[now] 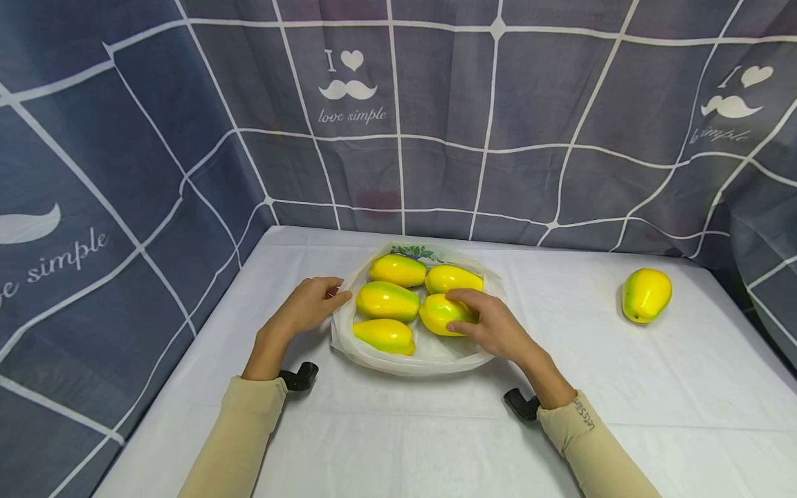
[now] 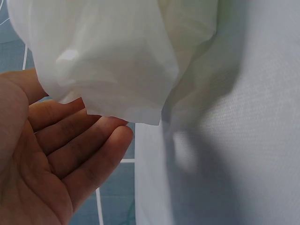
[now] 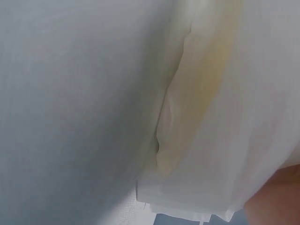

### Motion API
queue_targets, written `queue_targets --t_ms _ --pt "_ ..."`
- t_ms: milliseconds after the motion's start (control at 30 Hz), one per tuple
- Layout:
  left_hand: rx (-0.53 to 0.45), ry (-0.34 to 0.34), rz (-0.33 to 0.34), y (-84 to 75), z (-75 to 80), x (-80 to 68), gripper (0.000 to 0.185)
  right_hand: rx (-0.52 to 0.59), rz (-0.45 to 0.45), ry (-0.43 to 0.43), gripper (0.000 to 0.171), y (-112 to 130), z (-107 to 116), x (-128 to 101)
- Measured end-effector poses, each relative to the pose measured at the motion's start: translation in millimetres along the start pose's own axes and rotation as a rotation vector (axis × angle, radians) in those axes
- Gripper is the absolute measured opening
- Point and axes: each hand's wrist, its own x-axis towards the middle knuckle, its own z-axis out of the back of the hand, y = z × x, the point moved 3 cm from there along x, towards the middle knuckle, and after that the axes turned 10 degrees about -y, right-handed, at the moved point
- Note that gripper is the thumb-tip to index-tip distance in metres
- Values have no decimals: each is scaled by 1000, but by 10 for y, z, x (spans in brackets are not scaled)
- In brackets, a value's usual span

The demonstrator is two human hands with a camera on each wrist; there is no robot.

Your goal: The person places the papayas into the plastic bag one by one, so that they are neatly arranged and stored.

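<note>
A thin white plastic bag (image 1: 398, 365) lies spread with its mouth up, holding several glossy yellow-green papayas. My right hand (image 1: 498, 325) reaches over its right side and grips one papaya (image 1: 437, 312), fingers on top and thumb on the near side. Close to the bag's left rim is my left hand (image 1: 311, 304), fingers loosely bent and thumb apart. In the left wrist view the fingertips (image 2: 123, 133) touch the bag's hanging edge, which covers the thumb tip. The right wrist view shows the bag wall (image 3: 225, 154), hiding most of the right hand.
Another papaya (image 1: 646, 296) lies alone at the right on the white-covered table (image 1: 398, 443). Dark grey curtains (image 1: 436, 83) with white lines stand behind and at the left. A black wrist mount (image 1: 300, 377) sticks out from the left wrist.
</note>
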Motion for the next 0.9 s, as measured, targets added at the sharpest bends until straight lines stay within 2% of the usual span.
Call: queue_targets --t_ms 233,500,900 --pt "-1 1 4 -10 10 -6 40 -29 4 0 50 18 -5 -8" --pt "-5 -13 -23 -15 10 -4 36 -54 4 10 51 19 -6 -9" --pt "-6 -11 -23 0 4 1 37 -31 19 -2 51 12 16 -17"
